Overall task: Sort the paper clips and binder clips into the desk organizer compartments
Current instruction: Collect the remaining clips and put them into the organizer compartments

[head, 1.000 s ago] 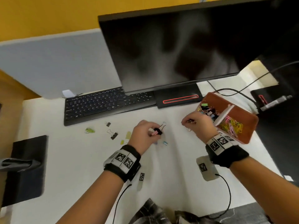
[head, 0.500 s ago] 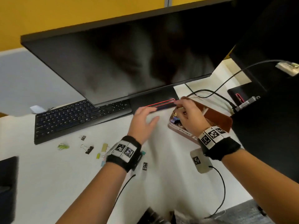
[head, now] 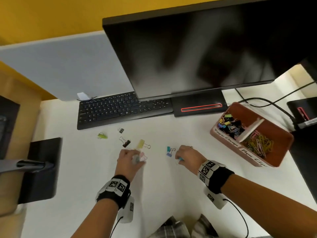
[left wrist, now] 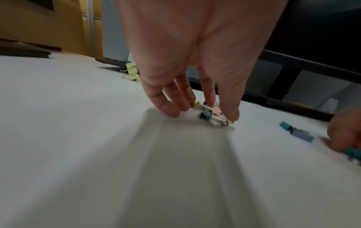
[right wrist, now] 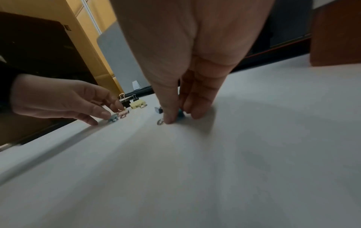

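The brown desk organizer (head: 281, 152) stands at the right, with binder clips (head: 229, 124) in its far compartment and paper clips (head: 259, 144) in its near one. My left hand (head: 138, 159) reaches down with straight fingers either side of a blue binder clip (left wrist: 206, 115); a pink binder clip (left wrist: 216, 111) lies just behind it. The thumb (left wrist: 232, 114) touches the blue clip's wire handle. My right hand (right wrist: 180, 117) pinches a teal binder clip (right wrist: 180, 114) on the desk between thumb (right wrist: 168, 114) and fingers (right wrist: 195, 111).
Loose binder clips lie on the white desk (head: 85, 169): green (head: 102, 135), small black (head: 121, 130), black (head: 126, 143), yellow (head: 142, 143), and a teal and purple pair (head: 169, 151). A keyboard (head: 120, 109) and monitor (head: 205, 48) stand behind. A black chair armrest (head: 41, 169) is at the left.
Both hands have come back from the organizer to the loose clips on the desk. The left hand no longer holds the black clip; the right now pinches a teal one.
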A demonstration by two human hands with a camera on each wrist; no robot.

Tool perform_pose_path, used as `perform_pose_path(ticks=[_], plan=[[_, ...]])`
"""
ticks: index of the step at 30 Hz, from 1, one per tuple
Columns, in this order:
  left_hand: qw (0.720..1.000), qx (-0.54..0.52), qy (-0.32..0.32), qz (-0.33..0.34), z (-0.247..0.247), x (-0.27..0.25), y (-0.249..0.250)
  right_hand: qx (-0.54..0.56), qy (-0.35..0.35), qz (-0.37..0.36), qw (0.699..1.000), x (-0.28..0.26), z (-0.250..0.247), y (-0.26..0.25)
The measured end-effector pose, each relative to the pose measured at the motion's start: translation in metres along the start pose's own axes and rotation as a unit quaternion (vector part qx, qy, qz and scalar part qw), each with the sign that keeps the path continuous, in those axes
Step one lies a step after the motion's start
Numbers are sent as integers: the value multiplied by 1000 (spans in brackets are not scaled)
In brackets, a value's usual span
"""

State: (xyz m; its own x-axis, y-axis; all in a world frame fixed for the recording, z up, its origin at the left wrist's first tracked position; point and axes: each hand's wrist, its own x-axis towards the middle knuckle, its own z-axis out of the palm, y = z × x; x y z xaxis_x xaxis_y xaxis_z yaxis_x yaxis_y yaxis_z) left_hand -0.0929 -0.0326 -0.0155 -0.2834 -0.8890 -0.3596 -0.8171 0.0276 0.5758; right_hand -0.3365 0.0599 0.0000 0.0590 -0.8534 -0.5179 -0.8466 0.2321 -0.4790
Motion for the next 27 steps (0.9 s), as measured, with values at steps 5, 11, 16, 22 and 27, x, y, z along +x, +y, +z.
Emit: perform_pose_path(ticks=[5, 11, 16, 22, 27], plan=[[999, 8, -29, 21, 3, 1, -4, 32, 23, 21, 999, -3, 4, -2], [998, -7, -47, 34, -3, 3, -9, 134, 72, -6, 988, 10, -2, -19], [996, -81, -37, 3, -4, -1, -14, 128, 51, 58, 989, 32, 1, -37], [995, -84, -42, 27, -11, -1, -18, 17, 78, 55, 995, 37, -3, -36], [995, -79, -25, 57, -19, 17, -7, 27, 77, 53, 995, 36, 1, -33]])
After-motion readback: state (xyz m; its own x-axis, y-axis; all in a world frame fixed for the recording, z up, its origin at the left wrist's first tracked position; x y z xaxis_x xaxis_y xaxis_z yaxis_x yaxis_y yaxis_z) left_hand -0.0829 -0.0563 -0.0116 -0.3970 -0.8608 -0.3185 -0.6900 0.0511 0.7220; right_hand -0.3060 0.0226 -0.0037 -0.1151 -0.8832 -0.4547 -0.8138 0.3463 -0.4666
